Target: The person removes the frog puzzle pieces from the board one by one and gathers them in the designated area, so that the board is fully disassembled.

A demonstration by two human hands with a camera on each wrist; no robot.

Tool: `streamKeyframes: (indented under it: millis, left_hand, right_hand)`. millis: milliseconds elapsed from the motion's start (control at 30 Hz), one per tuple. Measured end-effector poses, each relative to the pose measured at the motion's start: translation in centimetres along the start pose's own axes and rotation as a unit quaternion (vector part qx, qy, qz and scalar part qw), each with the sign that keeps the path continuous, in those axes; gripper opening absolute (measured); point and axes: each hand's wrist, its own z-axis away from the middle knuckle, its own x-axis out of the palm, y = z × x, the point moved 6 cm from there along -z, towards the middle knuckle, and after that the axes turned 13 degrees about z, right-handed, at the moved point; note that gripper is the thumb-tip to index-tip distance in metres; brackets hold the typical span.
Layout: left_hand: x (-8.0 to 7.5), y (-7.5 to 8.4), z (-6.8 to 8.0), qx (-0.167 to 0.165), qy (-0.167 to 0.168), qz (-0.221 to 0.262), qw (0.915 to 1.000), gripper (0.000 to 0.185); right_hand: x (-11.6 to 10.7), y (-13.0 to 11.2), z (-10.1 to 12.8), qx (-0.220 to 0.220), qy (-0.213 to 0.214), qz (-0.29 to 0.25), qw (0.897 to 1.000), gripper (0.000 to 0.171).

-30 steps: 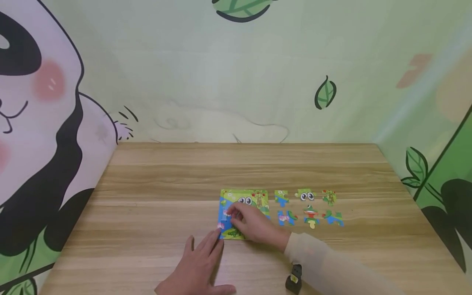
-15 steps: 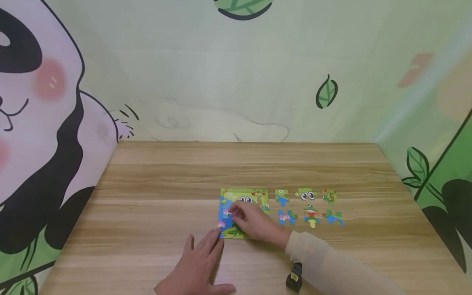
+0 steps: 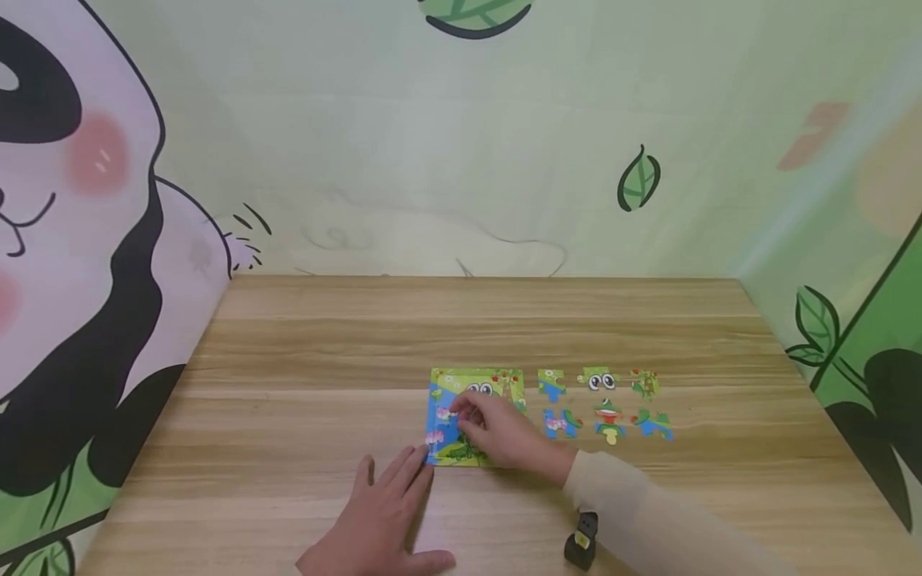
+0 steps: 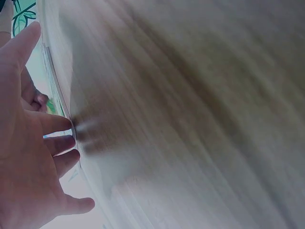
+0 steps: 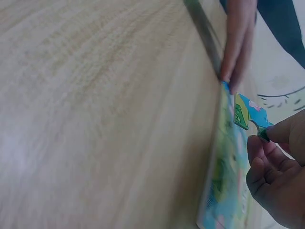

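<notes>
A square frog jigsaw puzzle board (image 3: 435, 392) lies flat near the middle of the wooden table. My right hand (image 3: 507, 432) is over it, covering much of the frog picture. In the right wrist view, its thumb and fingertips pinch a blue and green puzzle piece (image 5: 257, 113), tilted and raised above the board; in the head view this piece is largely hidden by the hand. My left hand (image 3: 378, 516) rests on the table with fingers extended, fingertips touching the board's lower-left corner.
Right of the board, loose puzzle pieces lie in two rows, among them an eyes piece (image 3: 599, 381), a mouth piece (image 3: 608, 420) and a tree piece (image 3: 644, 384). A black device (image 3: 582, 542) sits at my right wrist. A printed panda backdrop (image 3: 490, 160) stands behind the table (image 3: 310, 352).
My right hand has drawn slightly to the right over the board, uncovering a little more of its left side. The left hand has shifted very slightly left. The loose pieces lie as before.
</notes>
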Motion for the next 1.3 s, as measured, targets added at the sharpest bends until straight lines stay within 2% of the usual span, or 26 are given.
streamKeyframes:
  millis: [100,267,433,600,900,1033,1200,1300]
  left_hand:
    - [0.1,0.0,0.0,0.002,0.004,-0.006,1.0000,0.106]
    - [0.2,0.0,-0.1,-0.006,-0.008,0.002,0.9999,0.107]
    - [0.1,0.0,0.0,-0.006,-0.003,0.004,1.0000,0.106]
    - [0.0,-0.1,0.0,-0.007,-0.004,0.005,1.0000,0.106]
    - [-0.1,0.0,0.0,-0.012,-0.004,0.007,0.9999,0.107]
    - [-0.1,0.1,-0.1,-0.013,-0.007,0.003,0.9999,0.106]
    - [0.0,0.1,-0.1,-0.018,-0.013,0.006,0.9997,0.106]
    - [0.0,0.1,0.0,-0.018,-0.015,0.009,0.9997,0.106]
  right_hand:
    - [-1.1,1.2,1.1,0.019,0.005,-0.007,1.000,0.018]
    - [-3.4,4.2,3.9,0.049,-0.015,-0.009,0.999,0.016]
    - [-5.2,6.9,6.9,0.043,-0.039,0.018,0.998,0.012]
    - [-5.5,8.3,8.9,0.046,-0.067,0.028,0.996,0.013]
    - [-5.2,8.9,9.8,0.052,-0.057,0.020,0.997,0.012]
    - [-5.5,8.8,9.9,0.059,-0.048,0.032,0.997,0.013]
    - [-6.5,8.2,9.5,0.078,-0.022,0.060,0.995,0.020]
    - [-6.6,7.3,8.7,0.073,-0.013,0.057,0.996,0.025]
